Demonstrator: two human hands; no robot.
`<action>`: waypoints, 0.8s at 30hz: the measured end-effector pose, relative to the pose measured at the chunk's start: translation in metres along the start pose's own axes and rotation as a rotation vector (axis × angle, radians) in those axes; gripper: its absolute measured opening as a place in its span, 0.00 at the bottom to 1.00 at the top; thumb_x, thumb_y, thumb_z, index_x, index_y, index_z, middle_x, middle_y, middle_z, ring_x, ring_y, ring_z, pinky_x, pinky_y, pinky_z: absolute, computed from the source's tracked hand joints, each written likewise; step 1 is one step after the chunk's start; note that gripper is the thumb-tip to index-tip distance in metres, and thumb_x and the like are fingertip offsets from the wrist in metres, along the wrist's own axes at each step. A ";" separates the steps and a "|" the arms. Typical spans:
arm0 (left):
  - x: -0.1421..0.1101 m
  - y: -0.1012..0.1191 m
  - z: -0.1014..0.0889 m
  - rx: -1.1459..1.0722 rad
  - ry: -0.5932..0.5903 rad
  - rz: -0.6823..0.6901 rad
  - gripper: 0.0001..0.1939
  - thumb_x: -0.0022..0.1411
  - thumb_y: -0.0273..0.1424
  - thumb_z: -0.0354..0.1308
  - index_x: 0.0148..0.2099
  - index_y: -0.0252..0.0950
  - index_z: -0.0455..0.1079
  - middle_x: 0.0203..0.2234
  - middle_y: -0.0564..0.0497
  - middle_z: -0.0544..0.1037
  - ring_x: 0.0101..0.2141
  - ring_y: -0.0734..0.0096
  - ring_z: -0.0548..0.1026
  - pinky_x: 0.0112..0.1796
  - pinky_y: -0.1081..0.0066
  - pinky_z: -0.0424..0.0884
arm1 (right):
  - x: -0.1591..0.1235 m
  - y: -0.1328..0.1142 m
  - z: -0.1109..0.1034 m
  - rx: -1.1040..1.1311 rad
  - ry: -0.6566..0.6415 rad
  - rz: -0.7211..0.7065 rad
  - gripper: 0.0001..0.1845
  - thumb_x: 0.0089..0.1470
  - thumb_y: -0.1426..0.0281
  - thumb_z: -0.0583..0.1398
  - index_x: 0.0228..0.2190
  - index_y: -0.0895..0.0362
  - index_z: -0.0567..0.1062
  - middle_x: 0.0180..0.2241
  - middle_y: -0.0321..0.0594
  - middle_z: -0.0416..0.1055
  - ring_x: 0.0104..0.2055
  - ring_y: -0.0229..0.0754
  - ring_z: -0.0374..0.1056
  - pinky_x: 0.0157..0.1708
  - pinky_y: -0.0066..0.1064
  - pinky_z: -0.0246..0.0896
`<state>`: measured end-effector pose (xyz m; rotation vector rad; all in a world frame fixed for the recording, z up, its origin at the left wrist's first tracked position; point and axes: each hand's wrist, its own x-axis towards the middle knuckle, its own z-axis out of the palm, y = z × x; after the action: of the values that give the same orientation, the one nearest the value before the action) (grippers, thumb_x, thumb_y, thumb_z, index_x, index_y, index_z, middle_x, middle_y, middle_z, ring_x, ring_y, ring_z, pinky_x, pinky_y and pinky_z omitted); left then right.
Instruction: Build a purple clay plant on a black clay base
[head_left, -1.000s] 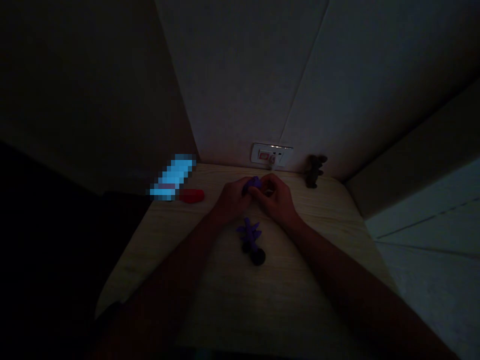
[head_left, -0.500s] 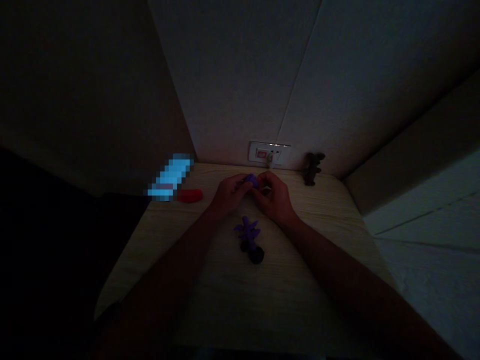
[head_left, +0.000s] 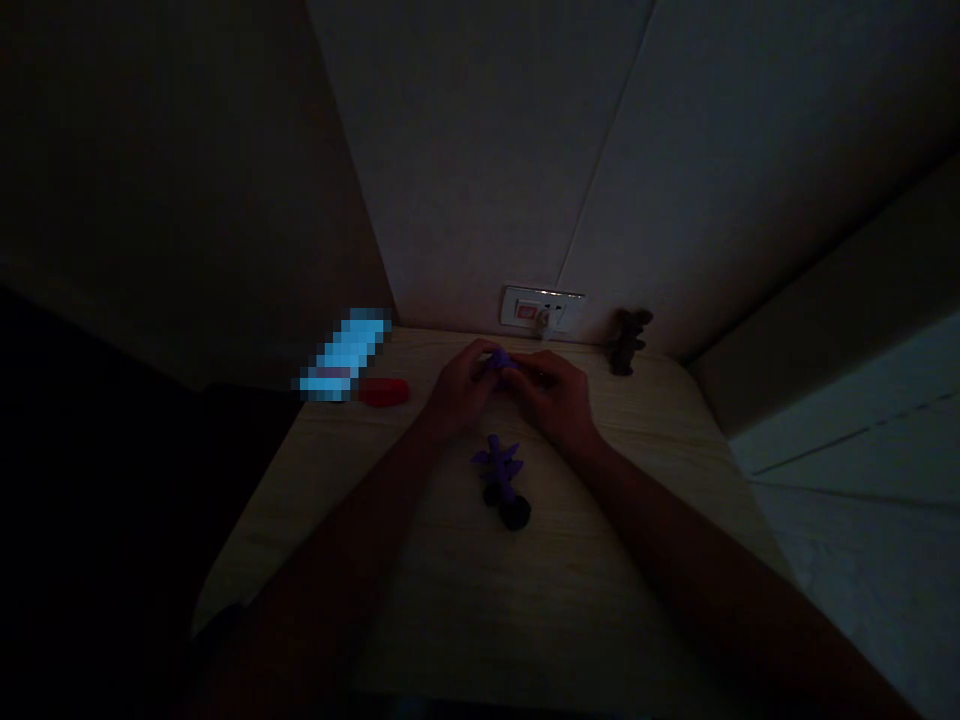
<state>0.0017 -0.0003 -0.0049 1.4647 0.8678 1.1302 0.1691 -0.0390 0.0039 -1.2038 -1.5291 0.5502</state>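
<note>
The scene is very dark. My left hand (head_left: 459,390) and my right hand (head_left: 556,395) meet near the back of a light wooden table (head_left: 450,590). Both have their fingers closed around a small purple piece (head_left: 498,360) held between them. Just in front of the hands, on the table, lies a purple spiky figure with a black round end (head_left: 501,480); neither hand touches it.
A red object (head_left: 383,391) lies at the table's left edge beside a glowing blue blurred patch (head_left: 345,352). A dark small figure (head_left: 627,340) stands at the back right by the wall. A wall socket plate (head_left: 541,308) sits behind the hands.
The fingers of both hands have shifted around the purple piece, which now sits lower between them. The objects on the table have not moved.
</note>
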 end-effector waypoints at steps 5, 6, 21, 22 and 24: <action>-0.001 0.006 0.000 0.026 -0.047 0.060 0.14 0.59 0.38 0.66 0.44 0.39 0.71 0.38 0.50 0.80 0.42 0.64 0.79 0.43 0.68 0.74 | -0.002 -0.002 -0.002 -0.094 -0.014 -0.115 0.11 0.61 0.61 0.66 0.42 0.52 0.85 0.37 0.42 0.82 0.34 0.46 0.76 0.37 0.38 0.73; -0.001 0.007 0.000 0.038 -0.045 0.066 0.13 0.61 0.40 0.65 0.43 0.39 0.70 0.36 0.51 0.79 0.40 0.65 0.78 0.42 0.69 0.74 | -0.002 -0.003 -0.002 -0.115 -0.014 -0.139 0.10 0.61 0.63 0.66 0.42 0.53 0.85 0.37 0.42 0.82 0.34 0.45 0.76 0.37 0.37 0.73; 0.001 0.009 0.001 -0.114 -0.024 -0.039 0.14 0.57 0.41 0.67 0.40 0.37 0.72 0.31 0.53 0.78 0.33 0.70 0.76 0.33 0.73 0.73 | -0.002 -0.002 0.001 -0.105 0.038 -0.040 0.05 0.56 0.67 0.63 0.32 0.56 0.78 0.27 0.37 0.76 0.27 0.41 0.72 0.28 0.31 0.66; 0.001 0.009 0.001 -0.136 -0.020 -0.057 0.15 0.57 0.41 0.67 0.41 0.37 0.73 0.32 0.52 0.79 0.33 0.70 0.77 0.32 0.73 0.74 | -0.001 -0.002 0.002 -0.083 0.033 -0.019 0.06 0.56 0.66 0.63 0.32 0.55 0.78 0.26 0.37 0.76 0.27 0.40 0.71 0.28 0.31 0.65; 0.001 0.008 0.001 -0.186 -0.019 -0.088 0.16 0.57 0.41 0.68 0.44 0.37 0.75 0.34 0.51 0.80 0.32 0.69 0.78 0.31 0.72 0.76 | 0.001 0.001 0.002 -0.011 0.029 0.042 0.07 0.57 0.64 0.62 0.32 0.55 0.77 0.25 0.36 0.75 0.26 0.40 0.71 0.27 0.30 0.64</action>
<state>0.0027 -0.0013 0.0036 1.2707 0.7851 1.0991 0.1676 -0.0376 0.0025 -1.2502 -1.4868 0.5501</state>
